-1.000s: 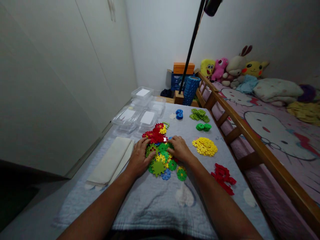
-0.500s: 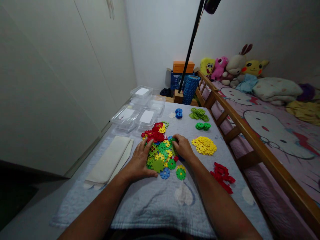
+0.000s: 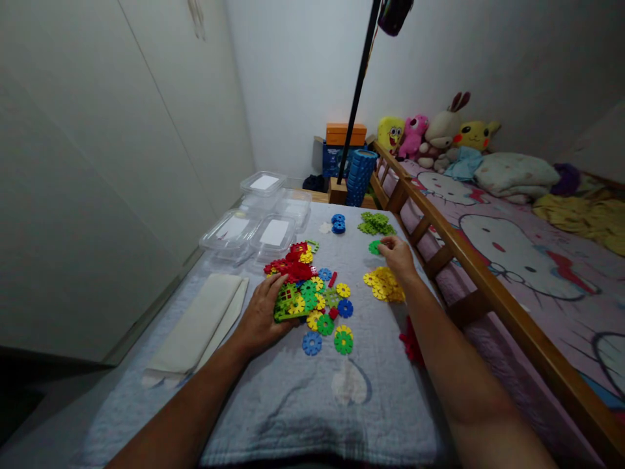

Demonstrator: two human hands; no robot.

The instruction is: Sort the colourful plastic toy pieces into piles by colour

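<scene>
Quietly, our bare hands work well apart over a pale blue quilted cover (image 3: pixel 293 417). Our left hand (image 3: pixel 263 316) presses along the left edge of a mixed heap of flat plastic pieces in red, green, yellow and blue (image 3: pixel 308 294), fingers pointing away from us and the thumb set off toward the near side. Under it, an olive-green flat plastic plate (image 3: pixel 291 317) shows a long, thin edge that runs crosswise, from left to right; we cannot tell whether the thumb and fingers close on it.

Our right hand (image 3: pixel 399 259) reaches forward to the right, fingertips bent down and pointing left at a bright green notched plastic disc (image 3: pixel 374 247). That disc lies flat and, being round, shows no long axis. It sits between an olive-green stack of notched pieces (image 3: pixel 375 223) on the far side and a yellow pile of notched discs (image 3: pixel 385 285) on the near side. Whether the fingertips grip a piece we cannot tell.

Just right of the heap, a slim red plastic strip (image 3: pixel 333 279) slants away from us toward the right. On our left, a folded cream cloth (image 3: pixel 198 322) points its long axis the same way, short of several clear plastic boxes (image 3: pixel 232 229).
</scene>
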